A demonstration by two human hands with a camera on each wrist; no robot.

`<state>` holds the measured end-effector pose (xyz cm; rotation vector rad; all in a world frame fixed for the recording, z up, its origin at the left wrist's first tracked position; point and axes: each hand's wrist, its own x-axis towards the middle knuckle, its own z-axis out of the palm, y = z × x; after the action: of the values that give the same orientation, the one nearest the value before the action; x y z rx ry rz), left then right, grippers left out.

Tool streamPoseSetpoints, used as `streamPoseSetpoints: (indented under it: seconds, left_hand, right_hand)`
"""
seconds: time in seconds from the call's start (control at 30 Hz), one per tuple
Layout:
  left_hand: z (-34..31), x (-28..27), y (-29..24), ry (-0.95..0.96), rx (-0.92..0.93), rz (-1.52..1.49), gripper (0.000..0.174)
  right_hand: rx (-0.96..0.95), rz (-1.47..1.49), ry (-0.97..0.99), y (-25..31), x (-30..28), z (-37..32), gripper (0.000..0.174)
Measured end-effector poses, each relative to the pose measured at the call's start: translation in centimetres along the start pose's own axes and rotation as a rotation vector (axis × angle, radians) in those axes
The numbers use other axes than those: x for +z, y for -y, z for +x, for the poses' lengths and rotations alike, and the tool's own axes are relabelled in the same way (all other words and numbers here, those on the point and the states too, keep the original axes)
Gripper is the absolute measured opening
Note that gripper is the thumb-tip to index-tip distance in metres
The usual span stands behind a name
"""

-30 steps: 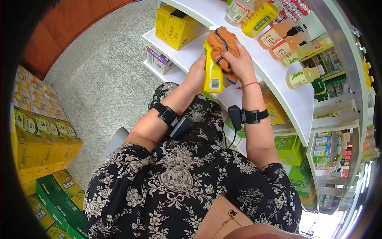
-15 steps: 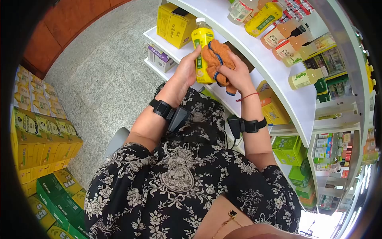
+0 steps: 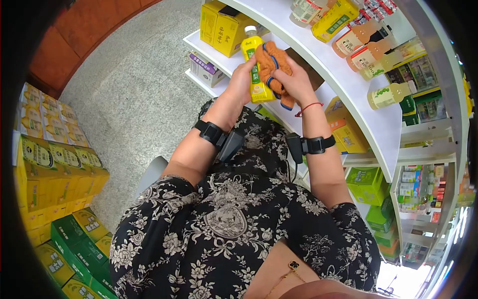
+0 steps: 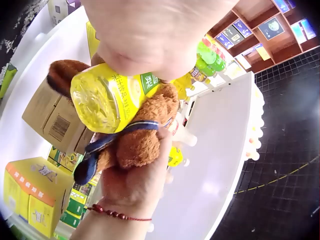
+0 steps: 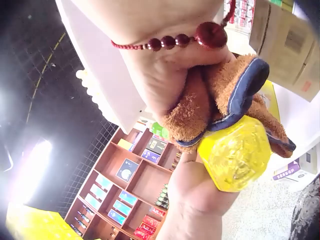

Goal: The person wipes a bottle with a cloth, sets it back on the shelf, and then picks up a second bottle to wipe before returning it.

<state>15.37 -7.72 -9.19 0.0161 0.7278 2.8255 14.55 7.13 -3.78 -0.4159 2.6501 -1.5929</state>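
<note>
Between both hands, over the lap, is a yellow-labelled drink bottle (image 3: 256, 74) with a white cap, tilted with its cap away from the body. My left hand (image 3: 240, 83) grips it from its left side. An orange-brown cloth (image 3: 273, 65) with dark blue edging is bunched in my right hand (image 3: 298, 84), which presses it against the bottle's right side. From the left wrist, the bottle's clear base (image 4: 95, 102) faces the camera, with the cloth (image 4: 142, 142) folded beside it. In the right wrist view, cloth folds (image 5: 192, 112) lie against the bottle base (image 5: 235, 155).
A curved white shelf (image 3: 343, 89) stands in front and to the right, with several drink bottles (image 3: 366, 57) along it. Yellow cartons (image 3: 226, 30) sit on lower shelving. Stacked yellow and green boxes (image 3: 59, 169) stand on the left, beside the speckled floor (image 3: 129, 84).
The bottle has swung from partly behind the cloth to showing its front label and cap, and has come lower. The cloth has slid along its right side. Both hands keep their hold.
</note>
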Motion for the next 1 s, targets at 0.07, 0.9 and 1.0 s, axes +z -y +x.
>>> streamPoseSetpoints:
  seconds: [0.07,0.9,1.0]
  left_hand:
    - [0.2,-0.5,-0.4,-0.078,0.041,0.040,0.043]
    - [0.7,-0.3,-1.3,-0.110,0.087,0.268,0.040]
    - [-0.3,1.0,-1.2,-0.137,0.119,0.265,0.041]
  right_hand:
    - [0.062,0.019,0.060,-0.5,0.4,-0.9,0.059]
    - [0.113,0.382,0.073,-1.4,0.6,-1.9,0.053]
    - [0.113,0.228,0.071,-0.6,0.4,-2.5,0.058]
